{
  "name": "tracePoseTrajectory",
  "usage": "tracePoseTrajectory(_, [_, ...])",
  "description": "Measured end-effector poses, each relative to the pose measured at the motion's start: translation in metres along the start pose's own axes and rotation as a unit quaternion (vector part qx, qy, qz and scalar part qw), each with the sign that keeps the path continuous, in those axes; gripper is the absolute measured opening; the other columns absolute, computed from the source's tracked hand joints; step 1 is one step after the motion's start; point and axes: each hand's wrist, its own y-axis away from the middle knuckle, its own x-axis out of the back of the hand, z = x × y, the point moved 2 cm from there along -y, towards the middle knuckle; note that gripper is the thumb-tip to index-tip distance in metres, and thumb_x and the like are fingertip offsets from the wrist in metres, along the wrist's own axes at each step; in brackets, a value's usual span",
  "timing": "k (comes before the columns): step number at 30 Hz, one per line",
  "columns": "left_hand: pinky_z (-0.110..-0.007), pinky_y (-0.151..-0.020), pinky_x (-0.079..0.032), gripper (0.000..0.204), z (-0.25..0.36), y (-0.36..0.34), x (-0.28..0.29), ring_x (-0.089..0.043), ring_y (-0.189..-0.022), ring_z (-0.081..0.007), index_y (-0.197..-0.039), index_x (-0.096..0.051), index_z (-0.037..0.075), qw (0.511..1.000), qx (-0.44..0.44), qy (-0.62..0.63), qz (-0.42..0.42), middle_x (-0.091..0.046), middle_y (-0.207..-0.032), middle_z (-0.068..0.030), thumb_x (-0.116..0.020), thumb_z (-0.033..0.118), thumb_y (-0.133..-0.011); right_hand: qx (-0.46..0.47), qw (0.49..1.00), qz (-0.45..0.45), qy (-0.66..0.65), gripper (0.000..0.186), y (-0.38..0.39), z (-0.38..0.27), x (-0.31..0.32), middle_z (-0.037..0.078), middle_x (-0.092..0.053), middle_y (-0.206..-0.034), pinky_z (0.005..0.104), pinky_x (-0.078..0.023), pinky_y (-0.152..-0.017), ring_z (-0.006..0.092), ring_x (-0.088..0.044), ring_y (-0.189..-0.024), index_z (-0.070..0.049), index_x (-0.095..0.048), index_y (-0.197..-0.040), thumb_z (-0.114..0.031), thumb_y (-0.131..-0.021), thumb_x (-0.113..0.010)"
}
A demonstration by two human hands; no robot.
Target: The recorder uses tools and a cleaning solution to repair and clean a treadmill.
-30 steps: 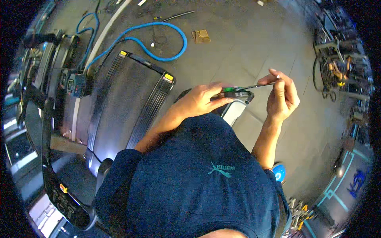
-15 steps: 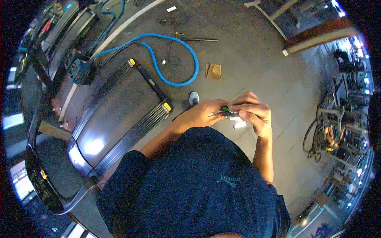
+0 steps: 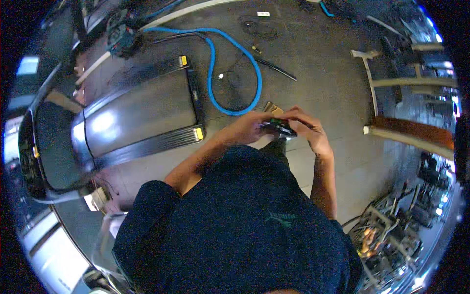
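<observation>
In front of my chest, both hands hold a small dark device (image 3: 280, 128) with a green part and a bright spot at its lower edge; blur hides its exact kind. My left hand (image 3: 248, 126) is closed on its left end. From the right, my right hand (image 3: 309, 128) bends over it, with the fingers on its top and right side. A folded brown cloth (image 3: 274, 108) lies on the floor just beyond my hands, partly covered by them.
To the left stands a treadmill (image 3: 142, 105) with yellow-tipped side rails. A blue hose (image 3: 259, 83) loops over the floor from a dark boxy machine (image 3: 121, 38). A black rod (image 3: 278, 70) lies beyond my hands. On the right are a brown padded bench (image 3: 413, 131) and gym equipment (image 3: 391, 235).
My view has swung left, so the treadmill, hose and bench sit turned in the picture. The device stays between my hands, and my right fingers sit lower around it. My shoe is out of sight.
</observation>
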Motion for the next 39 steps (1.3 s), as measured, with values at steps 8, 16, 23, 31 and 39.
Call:
tracePoseTrajectory(8, [-0.037,-0.094,-0.051,0.055,-0.101,-0.077,-0.022,-0.066,-0.106,-0.021,-0.13,-0.06,0.007,0.979,0.111,0.056,0.161,-0.071,-0.115,-0.0102,-0.08,0.02,-0.08,-0.027,0.981,-0.058,0.185,0.052,-0.08,0.122,0.098,0.008,-0.065,-0.121,0.0346,-0.049,-0.094,0.0179,-0.06,-0.111,-0.007,-0.055,-0.133,-0.019,-0.087,-0.079])
tracePoseTrajectory(16, [-0.048,-0.1,-0.048,0.057,-0.27,-0.203,-0.151,-0.06,-0.115,-0.0421,-0.143,-0.047,0.004,0.854,0.275,-0.091,0.432,-0.061,-0.126,-0.0241,-0.066,0.024,-0.093,-0.055,0.992,-0.096,0.067,0.036,-0.167,0.364,0.236,0.009,-0.064,-0.114,0.0311,-0.058,-0.079,0.0191,-0.066,-0.094,-0.006,-0.054,-0.126,-0.006,-0.093,-0.068])
tracePoseTrajectory(23, [-0.051,-0.096,-0.048,0.045,-0.424,-0.196,-0.25,-0.059,-0.115,-0.0448,-0.137,-0.054,0.005,0.874,0.264,-0.042,0.405,-0.063,-0.12,-0.0266,-0.057,0.018,-0.094,-0.251,0.962,0.098,-0.044,0.024,-0.239,0.612,0.296,0.01,-0.066,-0.092,0.0347,-0.059,-0.067,0.0216,-0.068,-0.076,-0.002,-0.059,-0.115,-0.018,-0.099,-0.065])
tracePoseTrajectory(31, [-0.051,-0.089,-0.052,0.036,-0.527,-0.114,-0.26,-0.064,-0.104,-0.0427,-0.127,-0.06,0.004,0.791,0.601,-0.012,0.111,-0.066,-0.115,-0.0257,-0.058,0.024,-0.096,-0.351,0.898,0.229,-0.136,0.023,-0.273,0.868,0.323,0.013,-0.066,-0.094,0.0401,-0.064,-0.069,0.0269,-0.069,-0.076,0.0,-0.054,-0.114,-0.015,-0.099,-0.064])
tracePoseTrajectory(39, [-0.047,-0.095,-0.049,0.04,-0.505,-0.075,-0.219,-0.062,-0.11,-0.0373,-0.132,-0.058,0.006,0.768,0.436,-0.117,0.454,-0.065,-0.125,-0.0184,-0.061,0.022,-0.097,-0.404,0.878,0.167,0.196,0.04,-0.219,0.988,0.247,0.015,-0.07,-0.086,0.0359,-0.056,-0.073,0.0239,-0.07,-0.082,-0.002,-0.066,-0.082,-0.036,-0.078,-0.088])
